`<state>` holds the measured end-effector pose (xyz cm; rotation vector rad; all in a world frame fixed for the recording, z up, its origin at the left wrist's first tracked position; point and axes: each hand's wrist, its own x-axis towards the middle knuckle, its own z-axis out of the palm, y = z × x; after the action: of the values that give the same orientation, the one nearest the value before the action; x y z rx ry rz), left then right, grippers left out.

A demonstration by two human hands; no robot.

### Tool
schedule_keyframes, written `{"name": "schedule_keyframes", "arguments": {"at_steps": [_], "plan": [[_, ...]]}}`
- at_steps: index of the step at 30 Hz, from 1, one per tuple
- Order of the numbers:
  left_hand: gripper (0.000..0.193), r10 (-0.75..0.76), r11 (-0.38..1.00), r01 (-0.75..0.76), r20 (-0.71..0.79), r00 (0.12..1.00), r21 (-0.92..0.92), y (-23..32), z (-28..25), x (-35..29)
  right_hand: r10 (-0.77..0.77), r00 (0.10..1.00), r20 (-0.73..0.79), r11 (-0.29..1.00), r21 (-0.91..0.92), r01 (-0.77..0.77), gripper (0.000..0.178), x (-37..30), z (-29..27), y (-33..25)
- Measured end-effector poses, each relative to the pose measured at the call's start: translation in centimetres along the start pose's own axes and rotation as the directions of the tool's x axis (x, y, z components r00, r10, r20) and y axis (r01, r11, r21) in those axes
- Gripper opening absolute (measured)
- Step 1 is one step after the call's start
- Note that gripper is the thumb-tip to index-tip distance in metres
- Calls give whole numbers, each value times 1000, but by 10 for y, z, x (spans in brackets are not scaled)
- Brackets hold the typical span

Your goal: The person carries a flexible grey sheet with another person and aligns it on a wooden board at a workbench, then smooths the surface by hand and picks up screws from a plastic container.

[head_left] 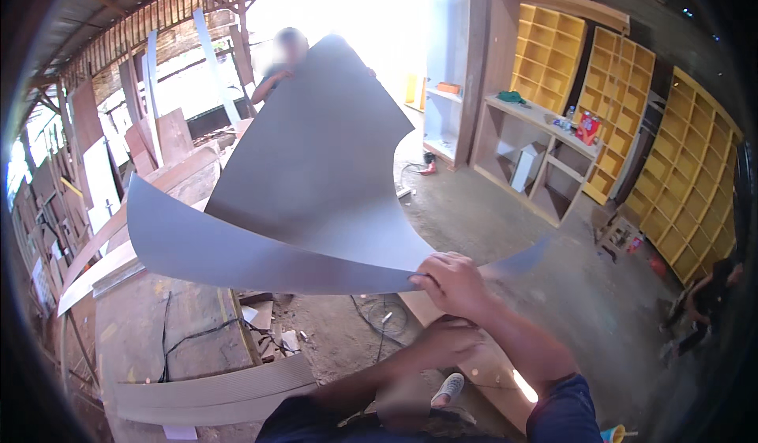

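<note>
A large, thin, flexible grey sheet (308, 151) stretches up and away in front of me, its near part curling back in a pale upturned flap. My right hand (452, 282) is closed around the sheet's near edge, right of centre. My left hand (452, 339) lies just below, against or close beside my right wrist, its forearm crossing from the lower left. Its fingers are blurred and partly hidden. At the far end another person (278, 72) stands behind the raised sheet, one hand at its edge.
On the left stands a wooden workbench (170, 317) with a black cable (197, 334) and a curved strip (213, 392). Scraps and coiled cord lie on the floor. Yellow compartment shelves (688, 174) and an unfinished wooden cabinet (541, 159) stand at right. Another person (703, 305) is at the right rim.
</note>
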<state>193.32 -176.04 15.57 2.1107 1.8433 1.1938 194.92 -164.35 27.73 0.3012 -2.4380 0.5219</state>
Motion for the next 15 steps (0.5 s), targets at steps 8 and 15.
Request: {"name": "schedule_keyframes", "arguments": {"at_steps": [8, 15], "plan": [[62, -333, 872, 315, -926, -179, -375, -89, -103, -69, -53, 991, -125, 971, 226, 80, 15, -1, -24, 159], [85, -75, 887, 363, -863, -500, -287, -126, -230, -46, -70, 988, -137, 949, 296, 108, 14, -5, -23, 281]]}}
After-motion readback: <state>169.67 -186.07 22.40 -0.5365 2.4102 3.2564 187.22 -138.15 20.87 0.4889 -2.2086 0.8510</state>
